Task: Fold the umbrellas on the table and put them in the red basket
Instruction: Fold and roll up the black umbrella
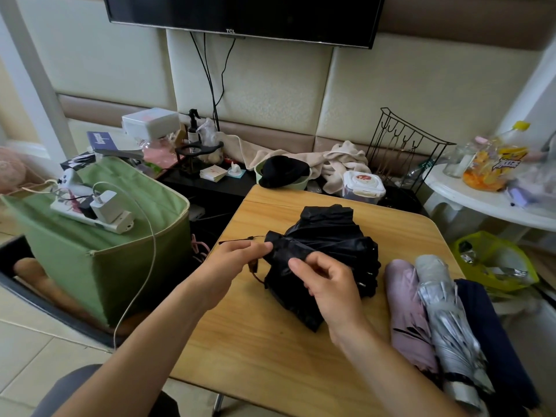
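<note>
Both forearms reach in over the wooden counter [270, 341], where the left hand [231, 260] pinches the black umbrella [328, 251] at its gathered end and the right hand [328, 284] pinches a fold. Pleats should probably be smoothed one way before strapping. Three more umbrellas [436, 320] lie just right; a green fabric bin [99, 260] stands left, no red basket visible.

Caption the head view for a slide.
Both hands, left and right, gather a black umbrella on the wooden table.
</note>
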